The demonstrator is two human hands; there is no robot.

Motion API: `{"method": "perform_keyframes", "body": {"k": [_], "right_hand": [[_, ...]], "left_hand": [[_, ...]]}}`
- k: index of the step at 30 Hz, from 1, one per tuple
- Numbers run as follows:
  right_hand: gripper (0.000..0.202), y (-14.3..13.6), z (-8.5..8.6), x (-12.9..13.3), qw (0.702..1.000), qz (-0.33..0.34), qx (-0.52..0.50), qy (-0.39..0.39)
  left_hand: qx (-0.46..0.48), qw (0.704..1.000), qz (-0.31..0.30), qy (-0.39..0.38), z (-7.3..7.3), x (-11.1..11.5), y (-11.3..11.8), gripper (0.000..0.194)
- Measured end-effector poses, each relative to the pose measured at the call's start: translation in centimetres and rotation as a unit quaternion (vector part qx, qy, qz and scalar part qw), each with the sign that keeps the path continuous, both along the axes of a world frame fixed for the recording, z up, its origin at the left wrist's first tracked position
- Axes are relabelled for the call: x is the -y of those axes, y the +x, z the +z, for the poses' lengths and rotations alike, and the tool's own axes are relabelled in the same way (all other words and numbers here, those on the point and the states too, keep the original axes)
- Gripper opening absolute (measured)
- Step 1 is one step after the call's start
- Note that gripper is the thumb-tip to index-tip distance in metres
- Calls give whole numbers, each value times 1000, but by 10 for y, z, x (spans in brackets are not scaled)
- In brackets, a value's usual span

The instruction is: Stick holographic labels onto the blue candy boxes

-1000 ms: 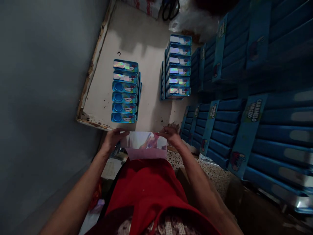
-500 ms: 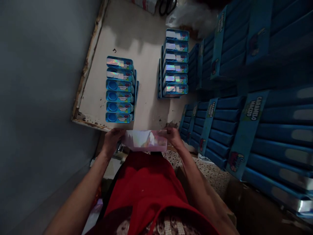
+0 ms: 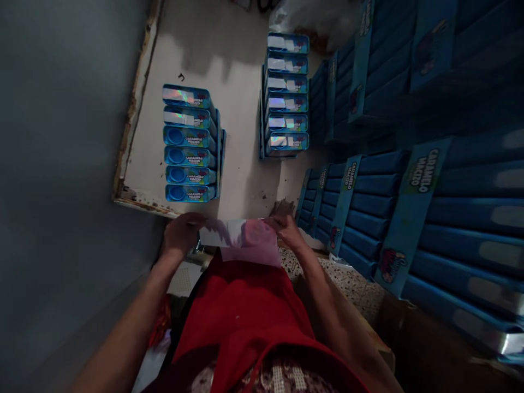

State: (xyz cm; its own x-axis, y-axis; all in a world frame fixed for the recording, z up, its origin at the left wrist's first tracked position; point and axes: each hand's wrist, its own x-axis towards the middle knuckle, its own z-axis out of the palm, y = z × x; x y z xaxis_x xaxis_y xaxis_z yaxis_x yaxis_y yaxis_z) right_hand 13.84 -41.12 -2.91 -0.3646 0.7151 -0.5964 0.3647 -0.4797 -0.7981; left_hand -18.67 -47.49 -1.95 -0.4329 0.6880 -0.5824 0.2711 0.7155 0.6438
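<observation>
Stretched between my two hands is a shiny strip of sticker sheet (image 3: 233, 233), silvery on the left and pinkish on the right, with a pale pink flap hanging below it. My left hand (image 3: 182, 234) pinches its left end, and my right hand (image 3: 284, 229) pinches its right end. Just beyond my left hand stands a row of blue caramel boxes (image 3: 190, 158); the two farthest carry shiny stickers and the nearer ones show a bare blue oval. A second row of blue boxes (image 3: 289, 103), all with shiny stickers, stands farther right.
Tall stacks of blue boxes (image 3: 376, 213) banded with printed sleeves fill the right side. A grey wall (image 3: 61, 136) runs along the left, beside the chipped edge (image 3: 135, 109) of the white table (image 3: 237, 120). Clear plastic (image 3: 319, 19) lies at the back.
The strip has tipped and its pale pink flap hangs lower and wider. Both hands keep hold of the ends. The view has shifted slightly, so the box rows appear farther left.
</observation>
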Motion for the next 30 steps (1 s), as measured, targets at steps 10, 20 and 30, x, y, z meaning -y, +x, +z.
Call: {"method": "perform_keyframes", "body": {"k": [10,20,30], "right_hand": [[41,-1,23,-5,998,48,-30,11],[28,1,32,-1,998,-5,-54,-13],[35,-10,25,3,997,-69,8,-37]], "left_hand": [[-40,889,-392,235,13,-35,109,19],[-135,842,-463,240,17,-41,112,29],[66,933,-330,131,20,-44,120,22]]}}
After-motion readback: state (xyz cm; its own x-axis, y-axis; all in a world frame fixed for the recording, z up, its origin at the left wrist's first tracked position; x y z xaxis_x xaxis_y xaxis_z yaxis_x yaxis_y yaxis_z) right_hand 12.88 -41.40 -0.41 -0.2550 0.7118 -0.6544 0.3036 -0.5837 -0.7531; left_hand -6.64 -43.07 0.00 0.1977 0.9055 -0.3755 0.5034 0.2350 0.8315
